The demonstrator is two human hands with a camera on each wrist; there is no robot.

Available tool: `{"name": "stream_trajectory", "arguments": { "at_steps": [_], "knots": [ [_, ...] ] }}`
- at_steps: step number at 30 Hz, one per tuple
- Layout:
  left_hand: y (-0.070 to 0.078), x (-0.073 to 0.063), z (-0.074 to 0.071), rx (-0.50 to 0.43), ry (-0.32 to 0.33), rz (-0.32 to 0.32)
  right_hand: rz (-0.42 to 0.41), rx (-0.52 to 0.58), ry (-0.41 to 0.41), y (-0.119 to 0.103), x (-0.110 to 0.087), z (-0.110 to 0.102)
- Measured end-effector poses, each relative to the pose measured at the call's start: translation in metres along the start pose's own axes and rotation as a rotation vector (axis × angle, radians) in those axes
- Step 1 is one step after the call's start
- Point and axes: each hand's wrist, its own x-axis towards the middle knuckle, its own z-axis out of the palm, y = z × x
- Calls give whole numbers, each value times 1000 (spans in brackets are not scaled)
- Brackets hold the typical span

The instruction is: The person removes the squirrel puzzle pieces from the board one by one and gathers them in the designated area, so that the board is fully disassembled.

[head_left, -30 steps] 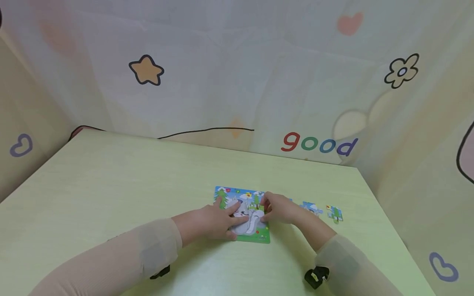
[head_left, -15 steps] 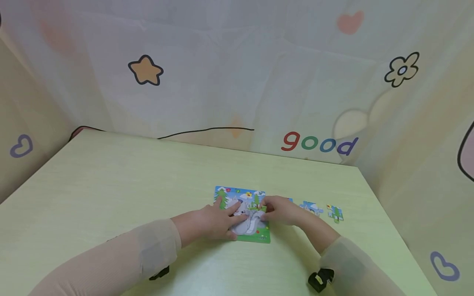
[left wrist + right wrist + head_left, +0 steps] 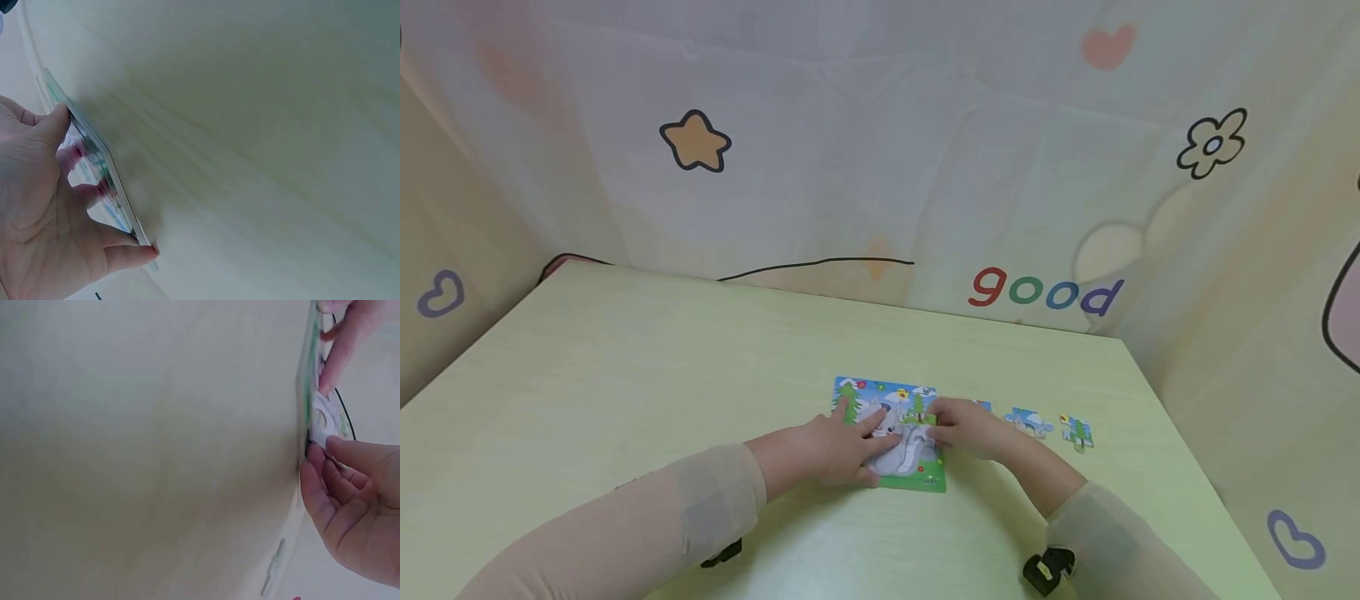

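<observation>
A square jigsaw puzzle (image 3: pixel 913 482) with a grey cartoon animal, trees and blue sky lies on the table. My left hand (image 3: pixel 835 450) rests on its left part, fingers spread and fairly straight; in the left wrist view the thumb and little finger reach the board's edge (image 3: pixel 117 172). At the puzzle's right side, my right hand (image 3: pixel 973 427) pinches a puzzle piece (image 3: pixel 321 419) between thumb and fingers. In the right wrist view that pale, notched piece tilts up from the board. The fingers hide part of its seat.
To the right of the board lie loose puzzle pieces: one partly hidden behind the right hand (image 3: pixel 983 405), a blue one (image 3: pixel 1030 421) and one with a green tree (image 3: pixel 1079 432). The pale table (image 3: pixel 700 358) meets a printed cloth backdrop (image 3: pixel 850 167) at the back.
The right hand has shifted slightly down and right at the puzzle's right edge, its fingers covering less of the picture. The left hand stays in place.
</observation>
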Motion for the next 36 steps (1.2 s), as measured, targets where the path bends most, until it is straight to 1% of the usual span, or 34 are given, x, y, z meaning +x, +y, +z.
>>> {"name": "stream_trajectory", "arguments": {
  "at_steps": [3, 5, 8, 10, 13, 18, 25, 27, 29, 30, 34, 36],
  "knots": [
    [-1, 1, 2, -15, 8, 10, 3, -52, 13, -1, 1, 2],
    [-2, 3, 3, -30, 16, 20, 9, -65, 17, -2, 2, 3],
    [-2, 4, 5, -47, 21, 32, 17, -71, 21, -3, 3, 3],
    [-2, 4, 5, -54, 16, 35, 29, -65, 23, -3, 3, 4],
    [-2, 3, 5, -54, 1, 28, 21, -58, 30, -2, 3, 5],
    [2, 2, 0, -56, -32, 10, -24, -40, 41, 1, 0, 3],
    [6, 3, -7, -48, -88, -5, -149, -18, 56, 1, -12, -1],
    [6, 3, -8, -35, -93, -12, -159, -1, 56, 1, -12, -2],
    [7, 4, -8, -22, -95, -14, -129, 30, 57, 3, -10, -2],
    [7, 4, -8, -16, -97, -14, -106, 63, 56, 4, -8, -2],
    [8, 4, -10, -12, -104, -18, 23, 195, 84, 11, -3, -1],
    [9, 3, -10, -19, -106, -22, 74, 271, 96, 14, -2, 0]
  ]
}}
